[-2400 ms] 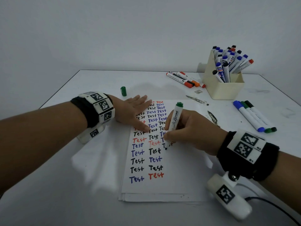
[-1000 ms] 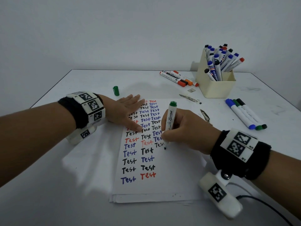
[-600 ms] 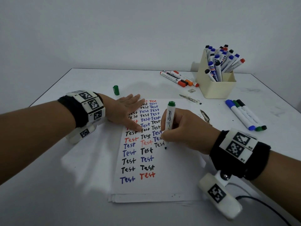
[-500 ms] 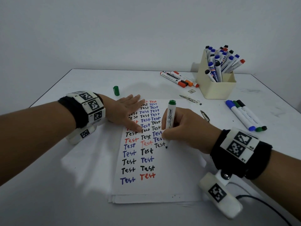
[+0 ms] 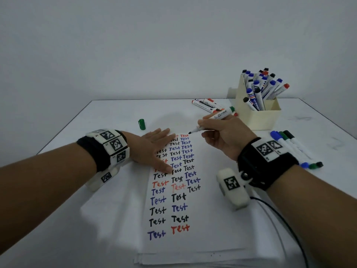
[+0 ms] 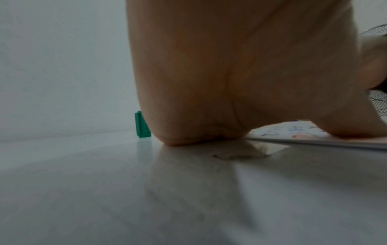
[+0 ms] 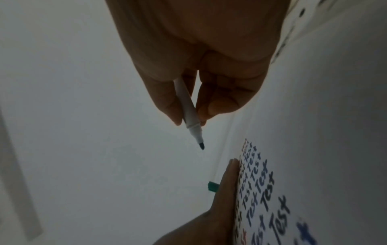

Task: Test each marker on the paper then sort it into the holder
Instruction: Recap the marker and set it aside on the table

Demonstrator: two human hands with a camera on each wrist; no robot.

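In the head view my right hand (image 5: 224,136), right of centre in the frame, pinches an uncapped marker (image 5: 214,120) between thumb and fingers, the barrel slanting up toward the upper right with its green end cap highest and the dark tip hanging clear of the top edge of the paper (image 5: 202,219). The right wrist view shows the same grip from beneath: fingers curled round the white barrel (image 7: 186,106), tip free in the air. My left hand (image 5: 152,149), left of centre, lies flat with fingers straight, pressing the upper left part of the sheet, which carries columns of "Test" in black, blue and red. The green cap (image 5: 142,124) stands alone on the table (image 5: 58,238) just above that hand; the left wrist view catches it (image 6: 142,125) behind my palm. The cream holder (image 5: 258,117) sits at the upper right, crowded with capped markers. A few red-capped markers (image 5: 207,106) lie to its left, and three more (image 5: 293,147) lie at the right edge below it.
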